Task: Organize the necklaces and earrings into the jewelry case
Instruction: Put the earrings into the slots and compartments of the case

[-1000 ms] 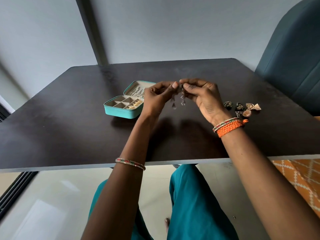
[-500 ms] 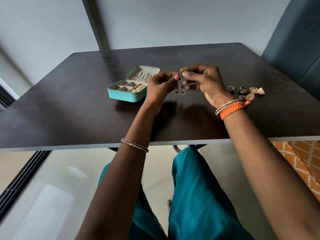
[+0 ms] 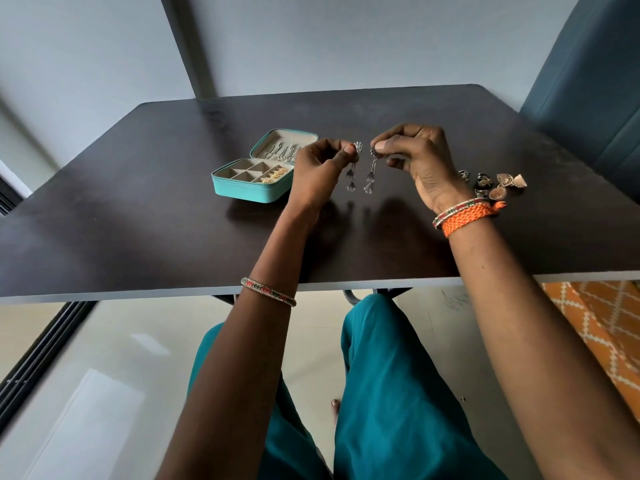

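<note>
- Dark table (image 3: 138, 216), glossy top.
- Open teal jewelry case (image 3: 254, 178) resting left of centre.
- Loose earrings (image 3: 498, 185) clustered on right side.

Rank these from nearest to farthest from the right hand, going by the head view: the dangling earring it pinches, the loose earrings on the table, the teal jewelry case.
1. The dangling earring, pinched in the right hand itself, hanging below its fingertips.
2. The loose earrings, on the table just right of that wrist.
3. The teal jewelry case, open, beyond the left hand on the left.
</note>
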Tool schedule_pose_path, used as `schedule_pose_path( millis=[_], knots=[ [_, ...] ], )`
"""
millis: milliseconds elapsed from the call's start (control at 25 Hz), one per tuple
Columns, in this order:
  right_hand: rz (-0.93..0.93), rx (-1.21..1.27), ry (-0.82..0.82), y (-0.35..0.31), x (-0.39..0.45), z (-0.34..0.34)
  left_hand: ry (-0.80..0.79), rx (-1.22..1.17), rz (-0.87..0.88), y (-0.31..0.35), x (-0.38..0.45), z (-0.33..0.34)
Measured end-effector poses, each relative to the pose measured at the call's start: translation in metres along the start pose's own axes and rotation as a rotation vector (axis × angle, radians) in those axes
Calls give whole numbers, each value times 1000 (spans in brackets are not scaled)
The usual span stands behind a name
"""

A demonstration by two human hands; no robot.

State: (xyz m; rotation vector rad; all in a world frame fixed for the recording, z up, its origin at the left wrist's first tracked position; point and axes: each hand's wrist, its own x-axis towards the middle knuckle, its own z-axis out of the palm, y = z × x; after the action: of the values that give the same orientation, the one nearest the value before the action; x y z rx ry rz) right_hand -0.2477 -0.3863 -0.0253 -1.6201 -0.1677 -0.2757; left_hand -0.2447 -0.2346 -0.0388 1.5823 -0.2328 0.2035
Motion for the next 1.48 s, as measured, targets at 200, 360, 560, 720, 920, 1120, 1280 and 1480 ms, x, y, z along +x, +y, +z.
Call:
schedule_pose_path(
  millis=[200,360,560,720,920,1120,1280,1480],
  knots=[
    [-44,-79,-18,1,-3,1,-93,41,34,4,-3,0],
    [-7,-115,-22,5,1,0,-122,117,-13,-2,2,-3],
    [15,-220,-10,20,9,2,-55,285,-53,-25,17,-4],
    [16,-306,20,39,25,2,60,391,-90,-31,30,-1],
    [35,-387,78,56,47,0,107,541,-165,-32,46,6],
    [8,-515,73,60,61,2,127,595,-192,-36,63,9],
    [4,-595,82,63,68,3,166,614,-228,-40,69,10],
    [-10,-671,87,59,69,4,203,621,-228,-41,68,12]
  ],
)
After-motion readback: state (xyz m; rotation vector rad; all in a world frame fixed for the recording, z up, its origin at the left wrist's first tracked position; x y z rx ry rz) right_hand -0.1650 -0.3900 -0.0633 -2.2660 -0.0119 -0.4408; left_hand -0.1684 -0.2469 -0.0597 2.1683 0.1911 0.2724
